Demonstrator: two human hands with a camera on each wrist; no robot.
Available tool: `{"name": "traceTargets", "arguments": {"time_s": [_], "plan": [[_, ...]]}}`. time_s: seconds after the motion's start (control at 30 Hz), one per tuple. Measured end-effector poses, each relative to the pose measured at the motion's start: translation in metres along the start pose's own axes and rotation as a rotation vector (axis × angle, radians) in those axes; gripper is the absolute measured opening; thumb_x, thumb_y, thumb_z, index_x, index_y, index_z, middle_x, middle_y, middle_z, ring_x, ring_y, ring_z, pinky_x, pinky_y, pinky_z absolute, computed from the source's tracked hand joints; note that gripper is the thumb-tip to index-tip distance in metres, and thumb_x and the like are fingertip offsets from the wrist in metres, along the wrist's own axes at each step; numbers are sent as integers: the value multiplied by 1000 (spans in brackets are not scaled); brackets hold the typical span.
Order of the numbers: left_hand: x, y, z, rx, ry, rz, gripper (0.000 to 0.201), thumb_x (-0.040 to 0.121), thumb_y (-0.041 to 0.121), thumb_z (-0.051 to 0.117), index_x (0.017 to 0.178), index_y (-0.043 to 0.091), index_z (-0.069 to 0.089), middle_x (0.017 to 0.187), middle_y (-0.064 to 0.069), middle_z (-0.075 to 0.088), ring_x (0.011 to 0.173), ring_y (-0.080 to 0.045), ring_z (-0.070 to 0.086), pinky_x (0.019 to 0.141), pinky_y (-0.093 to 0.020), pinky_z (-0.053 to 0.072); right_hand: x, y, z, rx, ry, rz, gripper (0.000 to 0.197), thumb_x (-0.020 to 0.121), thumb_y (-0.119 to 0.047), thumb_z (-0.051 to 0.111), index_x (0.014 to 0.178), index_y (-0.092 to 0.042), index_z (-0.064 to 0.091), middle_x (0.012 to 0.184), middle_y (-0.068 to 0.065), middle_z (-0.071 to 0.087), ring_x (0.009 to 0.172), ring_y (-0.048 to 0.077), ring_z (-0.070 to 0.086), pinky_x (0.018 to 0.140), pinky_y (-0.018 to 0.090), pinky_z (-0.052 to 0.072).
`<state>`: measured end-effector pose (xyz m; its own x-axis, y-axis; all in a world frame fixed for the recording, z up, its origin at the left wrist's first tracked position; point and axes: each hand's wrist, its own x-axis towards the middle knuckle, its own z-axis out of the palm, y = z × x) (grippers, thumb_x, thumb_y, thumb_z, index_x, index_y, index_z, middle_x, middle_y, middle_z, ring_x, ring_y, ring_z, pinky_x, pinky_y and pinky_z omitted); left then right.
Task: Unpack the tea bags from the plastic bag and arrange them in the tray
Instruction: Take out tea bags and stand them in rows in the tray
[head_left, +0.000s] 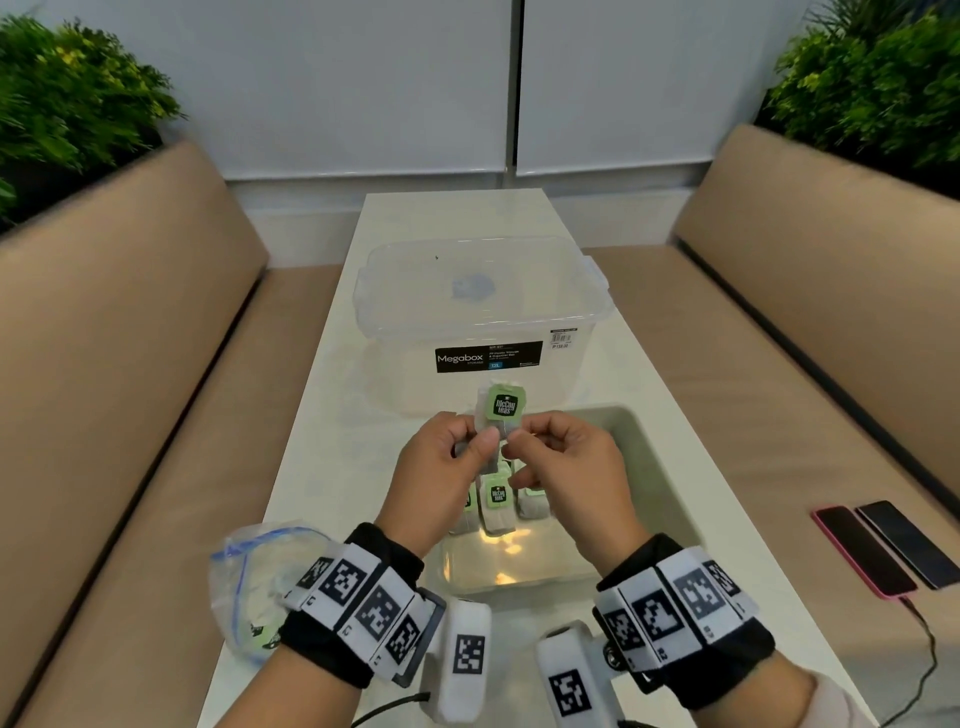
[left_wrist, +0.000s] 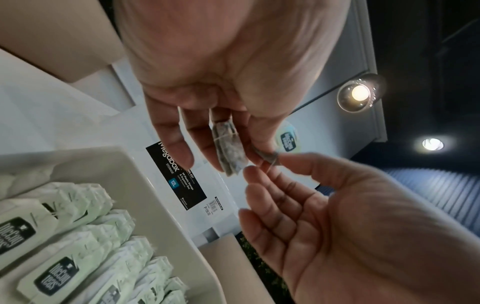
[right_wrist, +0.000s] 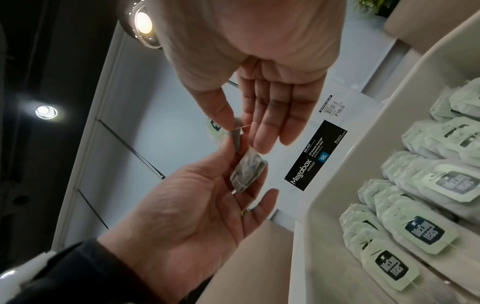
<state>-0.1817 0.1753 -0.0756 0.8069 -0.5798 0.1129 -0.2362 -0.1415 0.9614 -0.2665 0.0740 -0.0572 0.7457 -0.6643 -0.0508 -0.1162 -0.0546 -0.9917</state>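
Observation:
I hold one tea bag (head_left: 501, 410) with a green "McCoy teas" tag upright above the beige tray (head_left: 641, 436). My left hand (head_left: 480, 437) pinches its lower part between thumb and fingers. In the left wrist view the grey pouch (left_wrist: 228, 148) lies against those fingers. My right hand (head_left: 515, 439) pinches the thin string at the pouch's top (right_wrist: 237, 131) with thumb and forefinger, its other fingers straight. Several tea bags (head_left: 496, 506) lie in rows in the tray (right_wrist: 415, 205). The clear zip plastic bag (head_left: 249, 582) lies by my left wrist with tea bags inside.
A clear Megabox storage box (head_left: 483, 312) stands just beyond the tray on the long white table (head_left: 322, 415). Two phones (head_left: 883, 545) with a cable lie on the tan bench at right. Tan benches run along both sides, with plants behind them.

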Motion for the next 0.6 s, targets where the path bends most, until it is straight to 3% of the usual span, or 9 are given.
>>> {"name": "traceTargets", "arguments": {"time_s": [0.13,0.2,0.27,0.33,0.43,0.5,0.6], "plan": [[1,-3,4,170,42,47,20,88,26,60,80,9,68,82,-5,58,78,-19,60,74,-34,53,-2,0,0,18,-8,-17,5,77,-16,73,81,-20,72,68,2,69,51,9,60,59,25,52],[1,0,2,266,12,48,17,86,30,61,76,17,66,83,-4,56,77,-11,57,69,-18,46,-1,2,-2,-12,8,-42,5,77,-17,73,79,-22,72,67,0,70,53,9,63,61,27,54],[1,4,-4,301,-51,40,4,83,33,65,86,30,65,86,2,52,80,-2,54,65,-6,38,2,4,-5,-127,23,-92,1,79,-20,72,81,-21,72,69,-3,70,60,13,66,65,32,56],[1,5,-11,212,-94,40,18,78,31,71,92,37,64,92,5,52,88,-1,56,73,-6,41,3,4,-10,-318,27,-179,3,79,-25,71,80,-23,71,67,-8,68,63,10,65,65,30,55],[3,8,-15,46,-42,64,20,77,21,73,85,38,64,94,7,55,95,-10,59,85,-25,48,3,2,-14,-485,9,-282,3,78,-28,70,77,-25,70,65,-12,67,63,6,63,65,30,53],[6,9,-14,41,-6,92,21,80,13,69,76,33,64,86,7,54,87,-10,59,82,-26,47,3,1,-15,-528,-8,-307,6,77,-30,70,77,-24,68,67,-11,67,64,7,63,67,32,54],[7,11,-14,-3,-59,79,21,83,6,63,71,23,63,81,1,52,77,-6,57,72,-15,46,3,-1,-17,-556,-35,-307,13,74,-36,72,76,-23,67,70,-10,68,64,7,62,66,31,53]]}}
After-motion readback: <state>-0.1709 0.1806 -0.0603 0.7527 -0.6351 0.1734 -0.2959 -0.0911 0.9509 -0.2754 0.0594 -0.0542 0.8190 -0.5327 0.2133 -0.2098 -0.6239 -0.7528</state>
